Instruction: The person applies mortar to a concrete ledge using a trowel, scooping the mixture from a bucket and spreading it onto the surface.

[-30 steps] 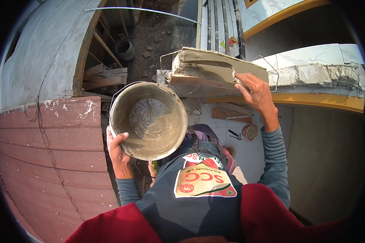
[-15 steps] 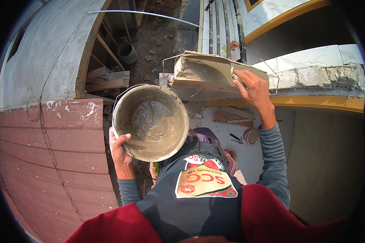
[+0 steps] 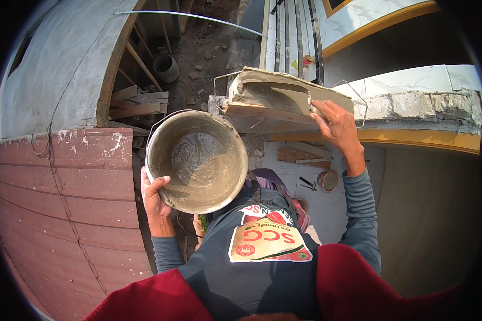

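Right fingers (image 3: 325,109) wrapped around a mostly hidden tool (image 3: 311,101) at the mortar-coated ledge (image 3: 273,95), left hand (image 3: 155,199) gripping a bucket (image 3: 233,160) by its side, wet mortar (image 3: 194,155) inside, hammer (image 3: 305,181) on the floor (image 3: 334,207)

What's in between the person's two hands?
In the head view, the grey bucket of wet mix sits between the left hand and right hand; past its rim, floor and wooden boards show lower down.

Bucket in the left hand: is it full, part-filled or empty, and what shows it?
Part-filled: wet-looking grey mix pools at the bottom of the bucket, its smeared inner wall showing above.
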Tool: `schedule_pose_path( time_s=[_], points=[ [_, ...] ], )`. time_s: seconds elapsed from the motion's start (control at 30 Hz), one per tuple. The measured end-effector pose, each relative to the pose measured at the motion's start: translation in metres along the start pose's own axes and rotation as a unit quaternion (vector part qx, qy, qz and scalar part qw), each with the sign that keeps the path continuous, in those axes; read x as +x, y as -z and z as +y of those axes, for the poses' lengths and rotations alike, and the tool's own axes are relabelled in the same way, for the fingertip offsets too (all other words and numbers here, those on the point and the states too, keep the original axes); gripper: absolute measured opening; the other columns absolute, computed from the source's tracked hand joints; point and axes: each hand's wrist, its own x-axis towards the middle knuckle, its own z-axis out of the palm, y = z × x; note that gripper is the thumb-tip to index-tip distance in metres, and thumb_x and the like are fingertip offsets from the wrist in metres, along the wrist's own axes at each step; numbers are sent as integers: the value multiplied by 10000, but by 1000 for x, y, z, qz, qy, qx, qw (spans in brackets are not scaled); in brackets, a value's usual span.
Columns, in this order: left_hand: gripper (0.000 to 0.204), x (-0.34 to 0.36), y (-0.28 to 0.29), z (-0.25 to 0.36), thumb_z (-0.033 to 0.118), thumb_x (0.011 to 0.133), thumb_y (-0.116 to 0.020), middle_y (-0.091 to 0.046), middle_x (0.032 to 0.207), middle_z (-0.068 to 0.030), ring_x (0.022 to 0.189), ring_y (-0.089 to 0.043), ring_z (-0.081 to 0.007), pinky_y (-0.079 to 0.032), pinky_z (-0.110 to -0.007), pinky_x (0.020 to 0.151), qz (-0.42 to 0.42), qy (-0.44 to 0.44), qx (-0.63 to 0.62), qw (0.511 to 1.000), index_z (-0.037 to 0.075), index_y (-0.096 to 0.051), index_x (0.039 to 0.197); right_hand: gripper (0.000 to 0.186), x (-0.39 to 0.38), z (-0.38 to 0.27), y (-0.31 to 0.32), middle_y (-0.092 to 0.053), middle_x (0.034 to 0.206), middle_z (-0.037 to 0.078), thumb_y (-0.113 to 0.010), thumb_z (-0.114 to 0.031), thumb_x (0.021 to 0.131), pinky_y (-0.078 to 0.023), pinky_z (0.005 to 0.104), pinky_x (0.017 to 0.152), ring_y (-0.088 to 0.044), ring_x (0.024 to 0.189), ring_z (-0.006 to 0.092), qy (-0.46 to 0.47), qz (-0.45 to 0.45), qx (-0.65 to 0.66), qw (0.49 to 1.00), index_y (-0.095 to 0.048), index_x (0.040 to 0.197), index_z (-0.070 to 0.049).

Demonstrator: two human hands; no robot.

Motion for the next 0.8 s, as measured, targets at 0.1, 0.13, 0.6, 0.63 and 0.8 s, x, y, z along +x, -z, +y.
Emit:
schedule_pose_path(
  time_s=[0.1, 0.13, 0.6, 0.63, 0.8],
  points=[
    [474, 0, -2, 1, -128, 709, -618, -642, 1134, -130, 1004, -655, -225, -544, -364, 936, 1, -1, 8, 1000, 25, -524, 1148, 279, -1, 2, -6, -704, 1017, 96, -716, -203, 907, -558, 420, 769, -686, 903, 330, -18, 18, 3, 1000, -691, 1157, -83],
    [476, 0, -2, 1, -128, 708, -619, -642, 1133, -129, 1002, -655, -224, -544, -364, 936, 1, 0, 9, 1000, 26, -523, 1147, 281, -2, 2, -8, -706, 1024, 95, -716, -204, 908, -559, 418, 771, -687, 906, 329, -22, 34, 7, 999, -692, 1161, -83],
    [562, -3, -1, 1, -127, 729, -615, -642, 1181, -136, 1044, -662, -230, -556, -374, 951, 0, 4, 3, 1000, 10, -513, 1264, 303, 0, -4, -14, -711, 1066, 97, -738, -176, 884, -562, 400, 774, -694, 929, 313, -14, 61, 4, 998, -696, 1166, -74],
    [521, -3, -4, 3, -124, 718, -627, -643, 1149, -132, 1019, -662, -228, -554, -376, 945, 6, 6, -1, 1000, 21, -515, 1205, 305, 1, -4, -15, -711, 1064, 98, -742, -169, 880, -562, 400, 774, -694, 927, 312, -3, 60, -1, 998, -695, 1166, -73],
    [479, -1, -2, 0, -123, 703, -636, -646, 1114, -132, 990, -663, -227, -555, -376, 935, 26, 9, 1, 1000, 36, -513, 1137, 303, 3, -6, -7, -711, 1062, 103, -749, -151, 871, -562, 397, 772, -694, 918, 313, 12, 44, -14, 999, -694, 1157, -68]
  ],
)
